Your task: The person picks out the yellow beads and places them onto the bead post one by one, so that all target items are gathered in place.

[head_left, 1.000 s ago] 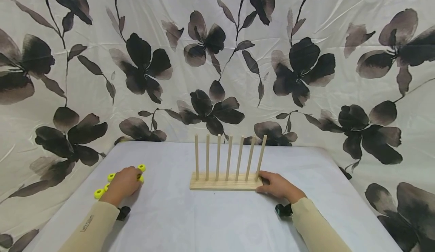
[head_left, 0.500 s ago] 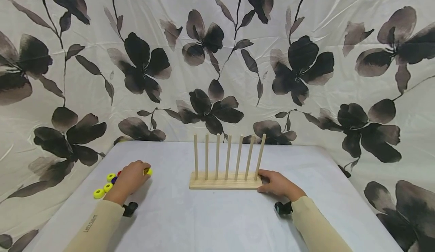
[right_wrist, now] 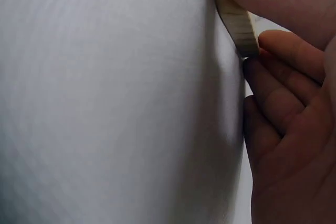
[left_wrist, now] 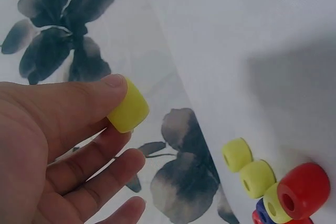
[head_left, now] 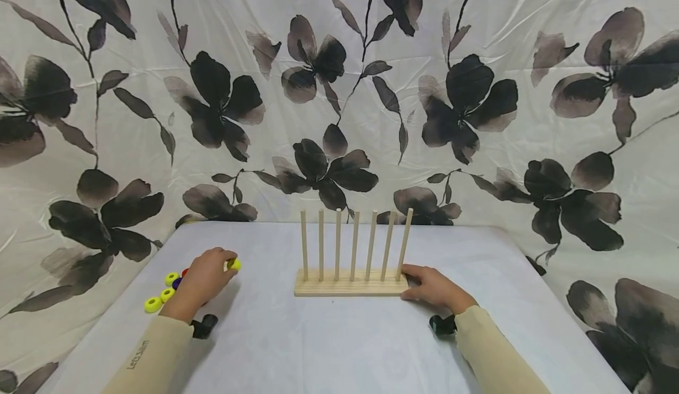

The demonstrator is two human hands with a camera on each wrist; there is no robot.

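Observation:
My left hand [head_left: 204, 279] pinches a yellow bead [head_left: 236, 263] between thumb and fingers, raised above the left part of the table. In the left wrist view the held bead [left_wrist: 134, 109] is barrel-shaped, and the other fingers are loosely bent below it. A wooden peg stand [head_left: 350, 291] with a row of several bare upright pegs stands mid-table. At its right end, my right hand [head_left: 437, 291] grips the base. The right wrist view has the thumb on one side of the base's end [right_wrist: 244, 32] and the fingers on the other.
Loose beads lie at the table's left, partly hidden by the left hand: yellow beads [head_left: 152, 305], a blue bead [head_left: 177, 284] and a red bead [left_wrist: 310, 187]. Behind the white tabletop [head_left: 339, 347] hangs a floral cloth [head_left: 339, 87].
The left hand has lifted a yellow bead off the table and shifted slightly right, uncovering red and blue beads. My right hand keeps its place on the stand.

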